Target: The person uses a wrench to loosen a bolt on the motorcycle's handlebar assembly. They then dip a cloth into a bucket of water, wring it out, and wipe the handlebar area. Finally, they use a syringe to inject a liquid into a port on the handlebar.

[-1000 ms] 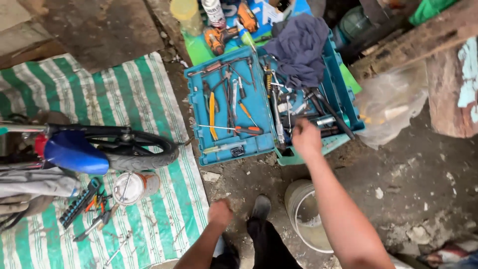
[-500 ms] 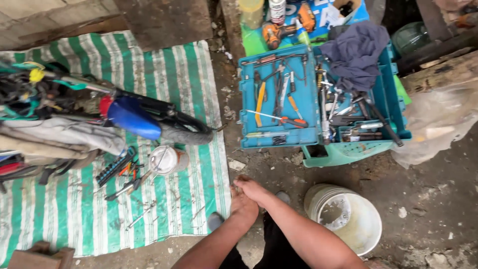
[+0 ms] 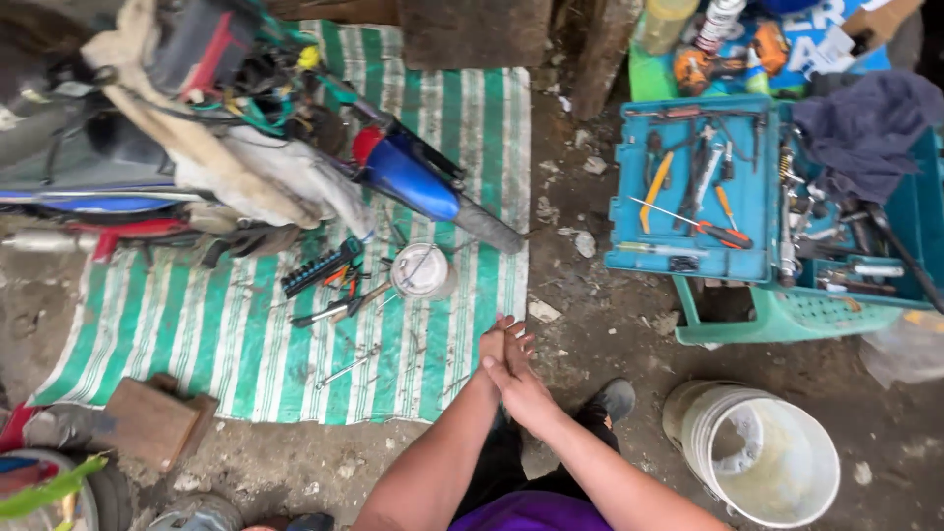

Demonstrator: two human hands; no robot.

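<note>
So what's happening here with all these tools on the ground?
A person stands over a green striped mat, left hand and right hand pressed together, holding nothing. Loose tools and a socket rail lie on the mat beside a partly stripped blue motorbike. An open teal toolbox and a white bucket sit to the right.

place: outdoor repair workshop | signs: toolbox, motorcycle, dirt floor

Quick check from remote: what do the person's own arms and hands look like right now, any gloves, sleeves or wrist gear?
Both arms are bare from the elbows down, with no long sleeves in view. The left hand and right hand wear no gloves, and no watch, band or ring can be made out. A purple garment shows at the bottom edge, with dark trousers and a grey shoe below.
</note>
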